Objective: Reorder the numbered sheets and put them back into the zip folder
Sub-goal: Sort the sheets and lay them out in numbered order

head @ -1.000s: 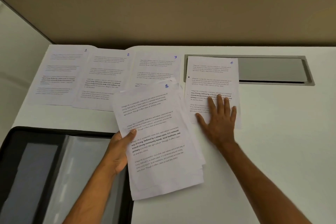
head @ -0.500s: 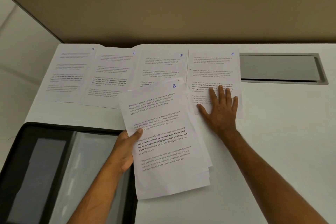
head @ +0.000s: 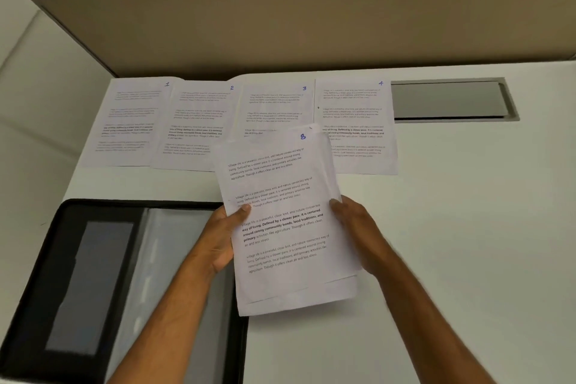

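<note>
Sheets numbered 1 (head: 131, 121), 2 (head: 196, 125), 3 (head: 276, 106) and 4 (head: 355, 121) lie side by side in a row at the back of the white desk (head: 452, 227). A small stack of sheets (head: 286, 221) with sheet 8 on top is held above the desk, tilted. My left hand (head: 221, 240) grips its left edge, thumb on top. My right hand (head: 358, 227) holds its right edge, fingers behind the paper. The open black zip folder (head: 93, 284) lies at the front left, partly under my left arm.
A beige partition wall (head: 296, 31) stands behind the desk. A grey metal cable flap (head: 448, 100) is set into the desk to the right of sheet 4. Bare desk surface stretches to the right of my right arm.
My right hand has left sheet 4 and come back to take the right edge of the stack. The stack has been squared up and lifted a little. Sheet 4 now lies in line with the row.
</note>
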`<state>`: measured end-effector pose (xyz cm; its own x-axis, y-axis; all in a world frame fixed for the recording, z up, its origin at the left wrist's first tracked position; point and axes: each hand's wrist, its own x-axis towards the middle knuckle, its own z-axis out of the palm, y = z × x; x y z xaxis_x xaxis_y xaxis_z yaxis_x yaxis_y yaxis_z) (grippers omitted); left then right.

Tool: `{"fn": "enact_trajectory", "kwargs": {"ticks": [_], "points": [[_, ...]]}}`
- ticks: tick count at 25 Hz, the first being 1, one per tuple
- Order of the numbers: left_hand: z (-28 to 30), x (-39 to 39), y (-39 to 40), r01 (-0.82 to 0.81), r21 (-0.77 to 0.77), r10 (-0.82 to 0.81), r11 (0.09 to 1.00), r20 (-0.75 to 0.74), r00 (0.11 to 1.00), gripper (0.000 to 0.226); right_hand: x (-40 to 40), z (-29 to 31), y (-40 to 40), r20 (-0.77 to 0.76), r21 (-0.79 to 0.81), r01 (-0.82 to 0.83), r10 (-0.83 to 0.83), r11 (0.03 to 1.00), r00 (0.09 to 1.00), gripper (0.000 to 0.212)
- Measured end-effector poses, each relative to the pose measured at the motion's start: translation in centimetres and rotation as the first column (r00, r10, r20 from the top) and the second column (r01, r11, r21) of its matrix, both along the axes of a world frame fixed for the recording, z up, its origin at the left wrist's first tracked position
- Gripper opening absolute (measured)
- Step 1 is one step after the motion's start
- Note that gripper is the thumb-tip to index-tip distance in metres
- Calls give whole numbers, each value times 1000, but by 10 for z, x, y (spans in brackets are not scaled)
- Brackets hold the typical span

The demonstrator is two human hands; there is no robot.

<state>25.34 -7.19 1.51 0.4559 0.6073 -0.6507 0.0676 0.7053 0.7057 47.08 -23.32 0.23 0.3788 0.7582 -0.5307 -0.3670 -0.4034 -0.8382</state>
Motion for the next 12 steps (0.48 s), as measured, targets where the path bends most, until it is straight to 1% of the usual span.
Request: {"fn": "enact_trajectory", "kwargs": {"ticks": [1, 4, 6, 8, 10, 12], "points": [[4, -6, -3, 25, -1, -25, 1000, 3, 1000, 35, -8, 1, -6, 25, -5, 20, -20, 1000, 999, 27], [17, -31, -12, 71, -5, -71, 997, 34, 997, 37, -34, 5, -17, 168, -20, 142, -136, 990, 976, 18], [21, -49, -22, 95, 0, -95, 996, 49, 994, 39, -52, 12, -20, 167, -4, 238, -234, 971, 958, 17], [19, -69, -35, 134, 1, -133, 991, 52, 990, 39, -68, 20, -21, 144, -7, 321, -317, 947, 937, 23], [16, -89, -45, 144, 10, -144, 990, 39, 989, 37, -85, 29, -23, 132, 8, 367, -365, 930, 922, 28], [14, -103, -48, 128, 38, -129, 991, 27, 991, 32, -100, 36, -26, 146, 33, 381, -382, 924, 913, 28]]}}
